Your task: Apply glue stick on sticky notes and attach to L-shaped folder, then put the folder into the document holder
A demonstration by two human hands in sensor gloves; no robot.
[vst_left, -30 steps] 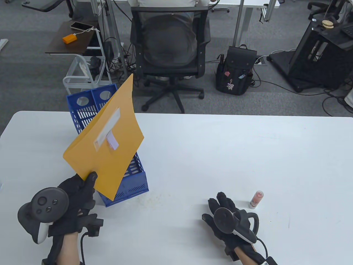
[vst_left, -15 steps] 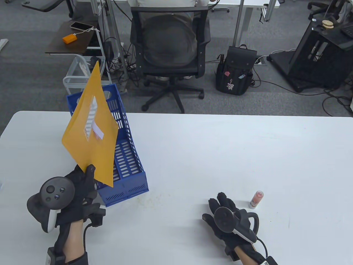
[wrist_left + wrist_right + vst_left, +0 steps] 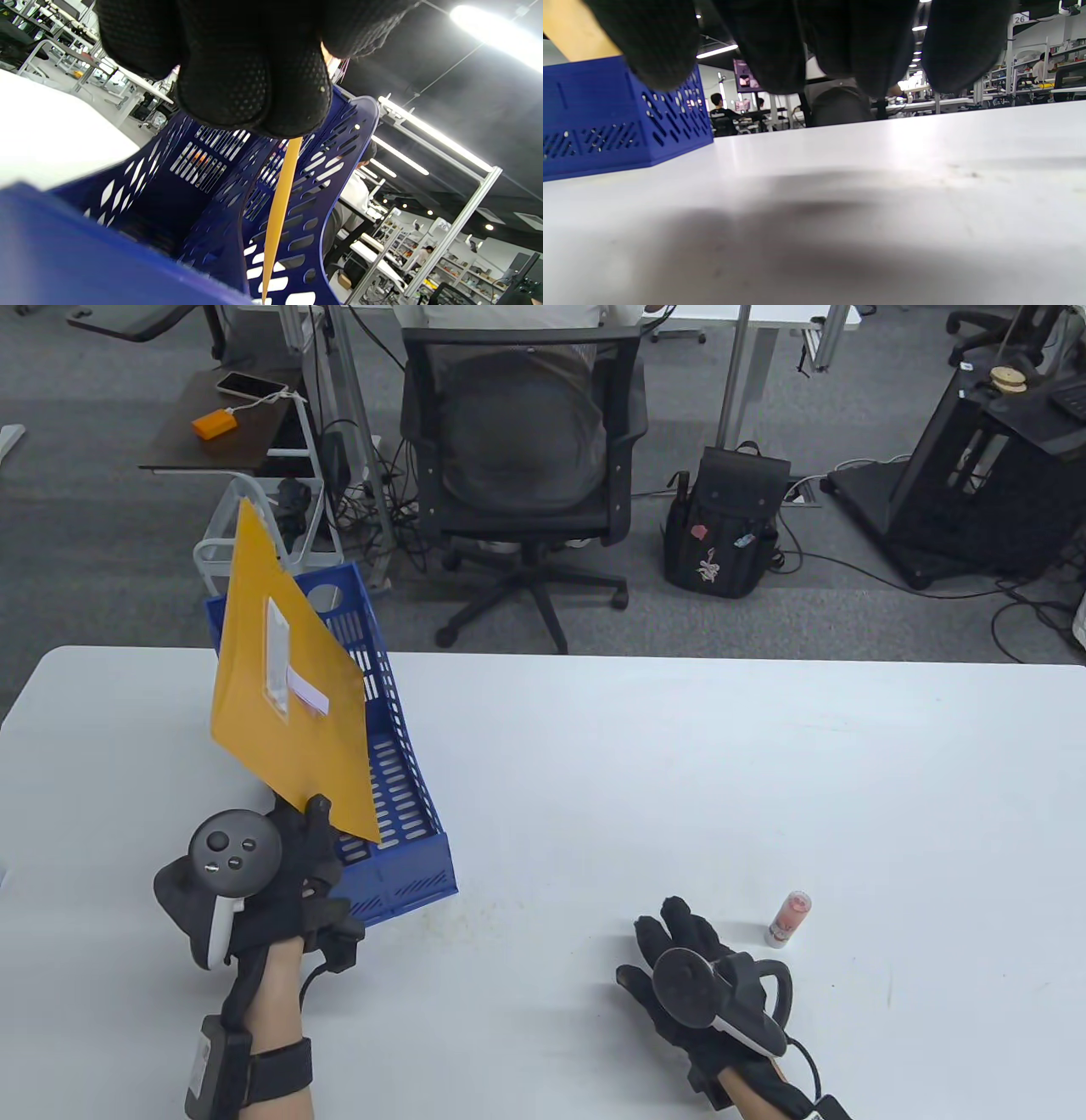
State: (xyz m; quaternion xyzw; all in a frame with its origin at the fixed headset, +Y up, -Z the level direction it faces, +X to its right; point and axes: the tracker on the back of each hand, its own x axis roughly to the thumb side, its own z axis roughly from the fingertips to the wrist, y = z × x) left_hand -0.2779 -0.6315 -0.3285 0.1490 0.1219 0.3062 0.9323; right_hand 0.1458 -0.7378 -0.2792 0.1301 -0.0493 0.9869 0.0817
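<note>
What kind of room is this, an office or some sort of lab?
Probably an open-plan office or workshop. Past the white table stands a black swivel chair at another desk, a backpack sits on grey carpet, and the right wrist view shows rows of workbenches with people.

Table view looks down from high at the white table (image 3: 679,780). Left wrist view tilts up, close inside the blue document holder (image 3: 322,169). Right wrist view skims low across the table, sharing that holder.

White tabletop (image 3: 594,780). Blue document holder (image 3: 399,848) stands at its left side. Glue stick (image 3: 788,918) lies near right; right hand (image 3: 687,976) rests flat just beside it.
</note>
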